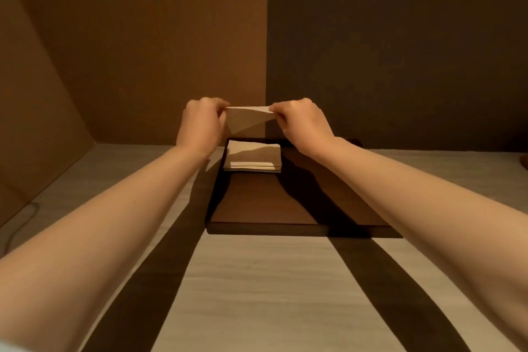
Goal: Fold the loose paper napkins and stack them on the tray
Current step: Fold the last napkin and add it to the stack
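A white paper napkin (245, 118) hangs in the air between my two hands, folded so that it tapers to a point at the lower left. My left hand (201, 123) pinches its left top corner, my right hand (300, 121) its right top corner. Both hands are above the far end of a dark brown tray (265, 206). A stack of folded white napkins (253, 158) lies in the tray's far left corner, directly below the held napkin.
The tray sits on a pale wood-grain table (257, 280). Brown wall panels close off the back and left. A thin cable (20, 226) runs along the left table edge. A small dark object (524, 161) shows at the far right edge.
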The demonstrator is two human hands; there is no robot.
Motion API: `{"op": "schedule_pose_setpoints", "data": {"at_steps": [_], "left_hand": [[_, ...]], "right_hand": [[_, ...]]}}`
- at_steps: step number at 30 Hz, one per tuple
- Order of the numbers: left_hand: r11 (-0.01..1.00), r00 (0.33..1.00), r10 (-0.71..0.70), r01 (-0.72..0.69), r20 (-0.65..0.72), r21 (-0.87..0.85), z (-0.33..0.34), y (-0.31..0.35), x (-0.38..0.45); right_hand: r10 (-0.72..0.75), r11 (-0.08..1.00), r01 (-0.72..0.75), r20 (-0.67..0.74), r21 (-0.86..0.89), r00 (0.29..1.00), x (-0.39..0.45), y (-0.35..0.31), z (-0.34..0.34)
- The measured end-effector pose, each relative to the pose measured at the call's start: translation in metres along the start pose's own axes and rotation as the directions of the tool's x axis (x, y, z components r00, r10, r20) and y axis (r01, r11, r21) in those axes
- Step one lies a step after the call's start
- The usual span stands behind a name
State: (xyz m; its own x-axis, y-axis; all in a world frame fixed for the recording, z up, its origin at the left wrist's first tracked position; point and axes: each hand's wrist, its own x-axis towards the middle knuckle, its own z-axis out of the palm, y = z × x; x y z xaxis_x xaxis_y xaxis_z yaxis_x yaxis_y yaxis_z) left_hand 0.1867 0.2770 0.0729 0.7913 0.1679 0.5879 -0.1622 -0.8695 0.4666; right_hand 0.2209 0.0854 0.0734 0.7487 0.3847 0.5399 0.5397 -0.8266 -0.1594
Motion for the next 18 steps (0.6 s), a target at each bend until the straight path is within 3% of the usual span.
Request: {"op": "schedule_pose_setpoints", "data": {"at_steps": [3,5,7,9,15,18], "left_hand": [[0.967,0.974,0.224,-0.224,0.015,0.121,0.019,-0.028,-0.006],[0.939,0.959,0.259,-0.279,0.119,0.203,0.036,-0.046,-0.017],[0.92,0.94,0.231,-0.294,0.25,0.259,0.052,-0.058,-0.029],[0.924,0.934,0.196,-0.277,0.298,0.263,0.061,-0.064,-0.037],[0.905,0.932,0.202,-0.295,0.3,0.308,0.06,-0.064,-0.03],[0.946,0.958,0.186,-0.235,0.219,0.224,0.059,-0.057,-0.026]], "right_hand": [[-0.016,0.998,0.015,0.019,0.068,1.0,-0.009,0.007,0.035],[0.001,0.993,-0.013,0.107,0.116,0.994,-0.02,0.012,0.059],[0.022,0.994,-0.042,0.191,0.101,0.981,-0.035,0.016,0.079],[0.026,0.996,-0.043,0.204,0.08,0.979,-0.047,0.018,0.089],[0.008,0.999,-0.016,0.185,0.044,0.983,-0.045,0.021,0.085],[0.008,0.999,-0.015,0.177,0.039,0.984,-0.044,0.02,0.083]]}}
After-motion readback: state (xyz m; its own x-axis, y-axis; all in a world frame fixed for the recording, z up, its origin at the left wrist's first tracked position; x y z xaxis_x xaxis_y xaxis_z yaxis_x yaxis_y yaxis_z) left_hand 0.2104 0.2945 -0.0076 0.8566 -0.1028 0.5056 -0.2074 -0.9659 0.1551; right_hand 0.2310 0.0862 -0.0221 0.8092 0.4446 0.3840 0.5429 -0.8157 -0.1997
